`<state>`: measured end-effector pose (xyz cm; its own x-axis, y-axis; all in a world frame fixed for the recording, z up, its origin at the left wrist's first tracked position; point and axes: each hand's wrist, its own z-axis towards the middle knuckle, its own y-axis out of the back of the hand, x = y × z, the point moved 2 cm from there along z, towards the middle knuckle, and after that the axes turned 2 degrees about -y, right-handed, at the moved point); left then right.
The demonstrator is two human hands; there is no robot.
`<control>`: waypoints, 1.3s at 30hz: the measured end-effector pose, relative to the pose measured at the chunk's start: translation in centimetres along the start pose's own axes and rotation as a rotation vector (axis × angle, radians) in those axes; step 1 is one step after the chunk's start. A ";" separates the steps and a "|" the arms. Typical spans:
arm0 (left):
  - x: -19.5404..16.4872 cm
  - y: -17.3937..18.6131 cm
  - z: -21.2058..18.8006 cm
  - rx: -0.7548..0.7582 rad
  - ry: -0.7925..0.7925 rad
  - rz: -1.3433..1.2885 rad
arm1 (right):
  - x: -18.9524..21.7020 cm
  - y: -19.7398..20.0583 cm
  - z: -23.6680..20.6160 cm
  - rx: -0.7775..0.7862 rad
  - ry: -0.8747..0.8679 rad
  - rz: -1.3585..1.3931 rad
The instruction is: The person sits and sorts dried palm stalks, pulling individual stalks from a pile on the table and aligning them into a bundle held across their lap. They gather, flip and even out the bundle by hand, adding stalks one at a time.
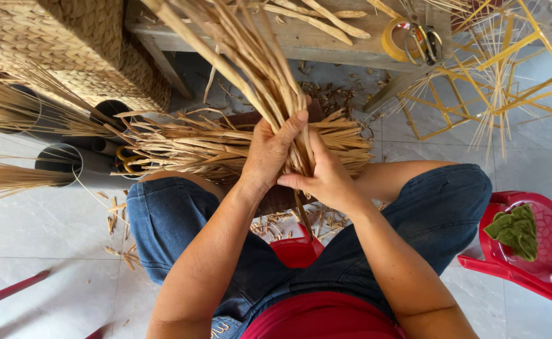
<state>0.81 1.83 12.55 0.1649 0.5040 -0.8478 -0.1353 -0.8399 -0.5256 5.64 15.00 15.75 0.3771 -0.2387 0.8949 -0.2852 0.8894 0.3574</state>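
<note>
Both hands, left hand (pixel 268 154) and right hand (pixel 326 179), clench around one bundle of dried straw strands (pixel 260 69) (fingers wrapped tight) above denim-clad knees (pixel 169 213).

Both hands, left hand (pixel 268 154) and right hand (pixel 326 176), meet on the fibre bundle (pixel 260 69) rising ahead of them. Loose strands (pixel 194 147) lie left across the lap. Pipes (pixel 59 163) farther left on the floor. Tape roll (pixel 394 39) and scissors (pixel 423 41) on the surface (pixel 326 44) beyond. Stool (pixel 533 251) right, cloth (pixel 514 231) on it.
</note>
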 end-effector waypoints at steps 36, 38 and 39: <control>-1.4 -0.6 -0.3 -0.282 -0.278 0.124 | 0.9 -1.7 -5.5 -0.332 0.005 -0.372; -1.5 -0.8 -0.2 -0.296 -0.251 0.156 | 1.6 -2.3 -4.4 -0.364 0.005 -0.513; -1.5 -0.8 -0.2 -0.318 -0.225 0.174 | 1.8 -2.4 -3.9 -0.380 0.006 -0.582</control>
<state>0.87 1.67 14.26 -0.0555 0.3509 -0.9348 0.1712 -0.9190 -0.3552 10.42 13.95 15.42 0.3803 -0.7168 0.5845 0.2925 0.6927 0.6593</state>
